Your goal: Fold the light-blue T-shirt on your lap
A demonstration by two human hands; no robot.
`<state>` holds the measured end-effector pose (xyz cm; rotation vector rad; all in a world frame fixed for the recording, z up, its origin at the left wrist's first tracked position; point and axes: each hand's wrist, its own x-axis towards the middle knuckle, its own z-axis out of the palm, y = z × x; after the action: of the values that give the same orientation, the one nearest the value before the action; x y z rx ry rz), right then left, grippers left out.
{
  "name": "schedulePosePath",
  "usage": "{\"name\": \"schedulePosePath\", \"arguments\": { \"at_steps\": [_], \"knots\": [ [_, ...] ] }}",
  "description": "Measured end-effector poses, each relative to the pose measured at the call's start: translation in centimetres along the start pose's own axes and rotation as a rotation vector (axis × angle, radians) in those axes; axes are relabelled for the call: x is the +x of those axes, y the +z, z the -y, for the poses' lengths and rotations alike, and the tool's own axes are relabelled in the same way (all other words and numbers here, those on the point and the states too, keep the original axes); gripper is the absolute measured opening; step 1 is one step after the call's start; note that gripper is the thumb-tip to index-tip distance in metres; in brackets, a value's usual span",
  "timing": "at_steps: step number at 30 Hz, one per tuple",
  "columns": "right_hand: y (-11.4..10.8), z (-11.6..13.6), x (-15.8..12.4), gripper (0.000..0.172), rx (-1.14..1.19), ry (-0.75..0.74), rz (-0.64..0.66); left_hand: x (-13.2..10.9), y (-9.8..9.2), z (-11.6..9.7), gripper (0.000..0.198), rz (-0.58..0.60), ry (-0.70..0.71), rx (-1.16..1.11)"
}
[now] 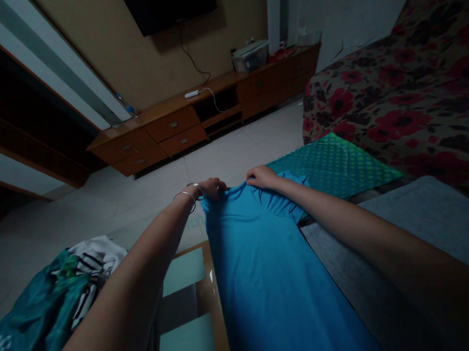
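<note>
A bright blue garment (271, 268) lies stretched out lengthwise over a glass-topped table (186, 298), reaching from the near edge to the far end. My left hand (211, 188), with thin bangles on the wrist, is closed on the garment's far left corner. My right hand (261, 177) is closed on the far edge beside it, a little to the right. The two hands sit close together at the far end of the cloth.
A heap of teal and striped clothes (56, 300) lies at the near left. A green patterned cloth (336, 162) and a grey cloth (410, 229) lie to the right. A floral sofa (395, 99) stands right; a wooden TV cabinet (200, 114) lines the far wall.
</note>
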<state>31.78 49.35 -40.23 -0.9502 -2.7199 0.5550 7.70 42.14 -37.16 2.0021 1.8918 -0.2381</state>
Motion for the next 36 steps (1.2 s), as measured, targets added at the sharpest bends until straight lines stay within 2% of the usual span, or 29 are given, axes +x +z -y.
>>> {"name": "schedulePosePath", "arguments": {
  "at_steps": [3, 6, 8, 12, 14, 16, 20, 23, 26, 28, 30, 33, 36],
  "knots": [
    [-0.4, -0.4, 0.0, 0.021, -0.057, 0.143, 0.074, 0.4, 0.4, 0.9, 0.042, 0.038, -0.022, 0.01],
    [-0.7, -0.1, -0.6, 0.022, -0.094, 0.164, 0.131, 0.7, 0.8, 1.3, 0.032, -0.025, -0.038, 0.022],
    [-0.7, 0.3, -1.7, 0.023, -0.127, 0.066, 0.116, 0.6, 1.0, 1.2, 0.027, -0.052, -0.02, 0.029],
    [-0.3, 1.4, -4.8, 0.014, -0.207, -0.261, 0.04, -0.3, 1.3, 0.6, 0.02, -0.085, 0.026, 0.044],
    [0.0, 1.7, -6.0, 0.013, -0.204, -0.327, 0.03, -0.8, 1.6, 0.3, 0.022, -0.103, 0.045, 0.031],
    [0.1, 1.7, -6.3, 0.015, -0.174, -0.283, 0.024, -1.0, 1.7, 0.2, 0.026, -0.118, 0.058, -0.001],
    [0.0, 1.0, -4.7, 0.025, -0.12, 0.016, 0.017, -0.6, 1.8, 0.4, 0.023, -0.139, 0.051, -0.103],
    [-0.1, 0.5, -3.1, 0.025, -0.125, 0.153, 0.032, -0.2, 1.9, 0.7, 0.021, -0.134, 0.007, -0.205],
    [-0.2, 0.3, -2.0, 0.034, -0.13, 0.188, 0.06, -0.1, 2.2, 1.0, 0.024, -0.114, -0.051, -0.312],
    [-0.1, 0.3, -1.6, 0.04, -0.137, 0.19, 0.088, 0.0, 2.5, 1.2, 0.032, -0.112, -0.081, -0.375],
    [-0.1, 0.4, -1.3, 0.034, -0.148, 0.172, 0.104, 0.0, 2.6, 1.3, 0.04, -0.114, -0.101, -0.43],
    [-0.1, 0.4, -0.8, 0.021, -0.116, 0.126, 0.069, -0.2, 2.6, 1.6, 0.033, -0.125, -0.123, -0.513],
    [0.0, 0.0, -0.4, 0.023, 0.03, 0.138, 0.007, -0.7, 2.5, 1.9, 0.035, -0.176, -0.165, -0.591]
  ]
}}
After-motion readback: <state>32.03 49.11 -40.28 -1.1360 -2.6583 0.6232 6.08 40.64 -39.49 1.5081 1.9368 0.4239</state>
